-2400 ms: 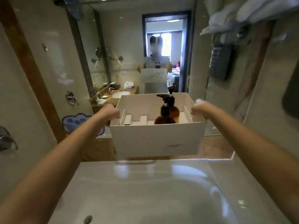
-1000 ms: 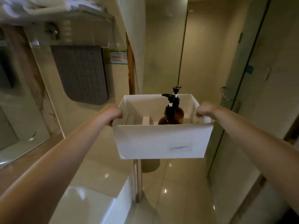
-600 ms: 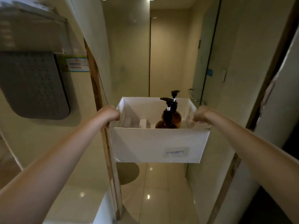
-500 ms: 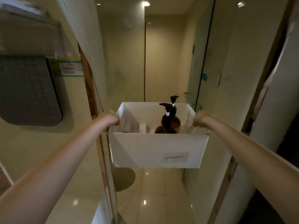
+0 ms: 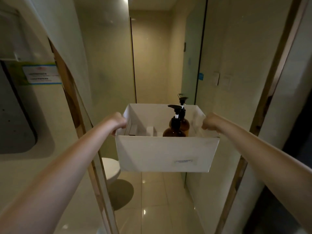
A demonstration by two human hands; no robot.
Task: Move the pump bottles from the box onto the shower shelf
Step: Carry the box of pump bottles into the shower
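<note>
box: plain white (small pale label)
pump bottles: amber brown, black pumps
floor: glossy cream tiles
toilet: white

Both arms outstretched, fingers curled

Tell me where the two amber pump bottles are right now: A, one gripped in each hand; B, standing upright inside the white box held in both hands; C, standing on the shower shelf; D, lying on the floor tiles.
B: both pump bottles stand upright in the white box, which the left hand and right hand grip by its side walls.
</note>
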